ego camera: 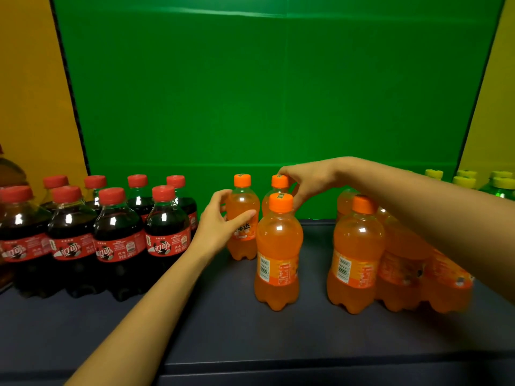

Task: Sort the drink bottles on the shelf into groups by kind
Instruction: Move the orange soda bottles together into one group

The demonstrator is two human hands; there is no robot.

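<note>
The sort looked nearly finished. Nearest the camera, on the dark shelf (223,330), two orange bottles stood forward: one at centre (278,252) and one to its right (355,257) at the front of an orange cluster (412,274) half hidden under the right forearm. To the left, the colas (92,232) were already packed together in two rows, and no other kind stood among them. Further back, two more orange bottles stood apart from the right-hand cluster, with a bare gap between. Closing that gap seemed to be what was left.

The left hand (220,221) reached in from the lower left and wrapped the body of the left rear orange bottle (242,218), thumb in front over the label, fingers behind. The right hand (309,182) came across from the right, arm over the cluster, fingertips pinching the cap of the right rear bottle (279,181) from above. Both bottles appeared to be standing on the shelf.

Farthest, at the right edge, yellow-capped green bottles (485,182) stood grouped before the green backdrop (264,93).
</note>
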